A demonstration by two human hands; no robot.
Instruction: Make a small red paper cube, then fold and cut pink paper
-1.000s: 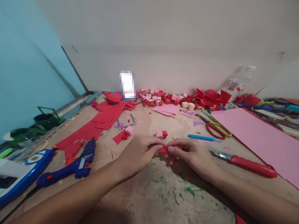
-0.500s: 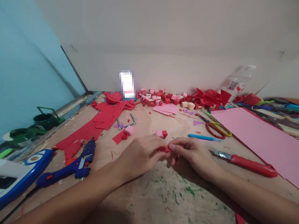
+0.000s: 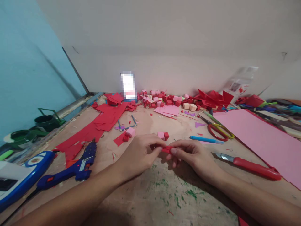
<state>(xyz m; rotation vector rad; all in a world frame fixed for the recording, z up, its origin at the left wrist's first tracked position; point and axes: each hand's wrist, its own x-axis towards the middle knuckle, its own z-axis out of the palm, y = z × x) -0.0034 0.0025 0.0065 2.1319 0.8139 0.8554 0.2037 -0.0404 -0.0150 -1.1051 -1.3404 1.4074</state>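
My left hand (image 3: 139,153) and my right hand (image 3: 191,155) meet just above the worn tabletop (image 3: 169,194). Both pinch a small red paper piece (image 3: 167,149) between thumbs and fingertips. Most of the piece is hidden by my fingers. Just beyond my hands sit a pink cube (image 3: 161,135) and a red cube (image 3: 166,136). Another pink cube (image 3: 130,131) lies on a red scrap to the left.
A blue glue gun (image 3: 70,171) lies left. A red-handled knife (image 3: 252,167), a blue pen (image 3: 206,139), scissors (image 3: 218,130) and a pink sheet (image 3: 261,138) are right. Red strips (image 3: 98,122) and several small cubes (image 3: 162,99) lie by the wall. Green cups (image 3: 44,121) stand far left.
My hands stay together on the red piece; the fingers have shifted slightly, working it. Nothing else has moved.
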